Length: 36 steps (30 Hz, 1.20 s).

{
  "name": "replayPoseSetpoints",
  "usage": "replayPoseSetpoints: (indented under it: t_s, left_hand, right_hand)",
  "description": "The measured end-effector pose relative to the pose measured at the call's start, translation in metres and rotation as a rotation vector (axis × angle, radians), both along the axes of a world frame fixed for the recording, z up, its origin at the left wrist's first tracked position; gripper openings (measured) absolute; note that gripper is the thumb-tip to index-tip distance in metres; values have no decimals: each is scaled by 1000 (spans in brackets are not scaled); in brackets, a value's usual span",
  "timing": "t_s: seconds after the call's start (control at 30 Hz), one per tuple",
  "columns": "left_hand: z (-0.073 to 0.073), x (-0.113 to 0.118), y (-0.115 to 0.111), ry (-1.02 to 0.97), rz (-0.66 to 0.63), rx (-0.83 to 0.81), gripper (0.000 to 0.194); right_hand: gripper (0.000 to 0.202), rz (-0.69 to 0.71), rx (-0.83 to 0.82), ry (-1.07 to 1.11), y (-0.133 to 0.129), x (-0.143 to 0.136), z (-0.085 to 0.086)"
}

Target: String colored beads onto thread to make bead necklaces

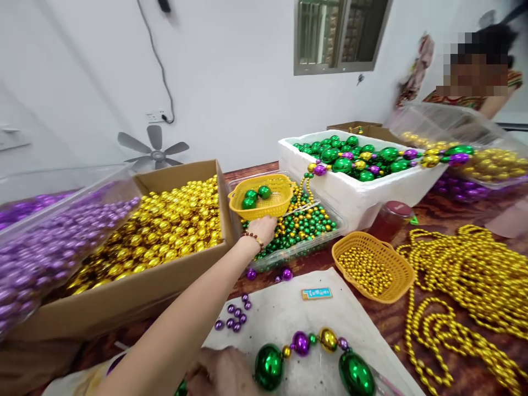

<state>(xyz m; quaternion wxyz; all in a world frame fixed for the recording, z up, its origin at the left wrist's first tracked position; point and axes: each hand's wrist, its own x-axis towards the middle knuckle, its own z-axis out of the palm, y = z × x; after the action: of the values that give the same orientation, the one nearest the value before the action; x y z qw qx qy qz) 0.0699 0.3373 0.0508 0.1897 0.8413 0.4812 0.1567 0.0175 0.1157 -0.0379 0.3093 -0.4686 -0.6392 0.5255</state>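
My left hand [263, 230], a beaded bracelet on its wrist, reaches to the front rim of a yellow basket [236, 208] above a clear tray [291, 254] of small green and gold beads. Its fingers are curled and their tips are hidden. A few large green beads [264, 191] lie in the basket. At the bottom edge my right hand [225, 374], partly cut off and blurred, is closed on a bead string [301, 343]. That string carries large green, purple and gold beads and lies across a pale cloth [330, 308].
Left stand a cardboard box [198, 263] of gold beads and bagged purple beads [53, 253]. A white foam box [325, 195] holds green beads. Right are a small basket [398, 275], a lidded jar [390, 220] and gold strands [466, 275]. A person [490, 102] is behind.
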Motion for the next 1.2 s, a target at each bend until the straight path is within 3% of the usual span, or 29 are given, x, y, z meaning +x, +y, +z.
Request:
replayPoseSetpoints:
  t_s: [0.07,0.17,0.2,0.27,0.33,0.47,0.57,0.7,0.9,1.2]
  left_hand:
    - [23,-11,-28,-32,-20,5,19]
    - [57,-51,-83,-175,-67,-42,20]
    - [66,-69,-104,-358,-82,-99,21]
    - [73,-110,-146,-669,18,-251,24]
    - [64,-154,-184,-941,245,-279,26]
    - [15,-228,-226,-1410,620,-314,23]
    - [-19,-258,-236,-1594,759,-374,16]
    - [-40,-271,-237,-1755,823,-410,15]
    - [-46,-272,-230,-1876,867,-420,15]
    - [-48,-275,-226,-1880,835,-446,15]
  right_hand:
    - [25,-16,-16,128,-2,7,0]
    - [20,17,-70,222,5,11,0]
    - [19,23,-87,249,8,11,0]
    - [15,33,-111,306,13,9,-1]
    - [13,36,-124,353,15,7,-1]
    - [12,51,-133,394,10,4,3]
    - [13,97,-151,414,6,1,5]
    - [14,184,-143,386,3,-2,8]
    - [14,234,-76,280,4,-1,12]
    - [15,234,-64,220,4,-2,12]
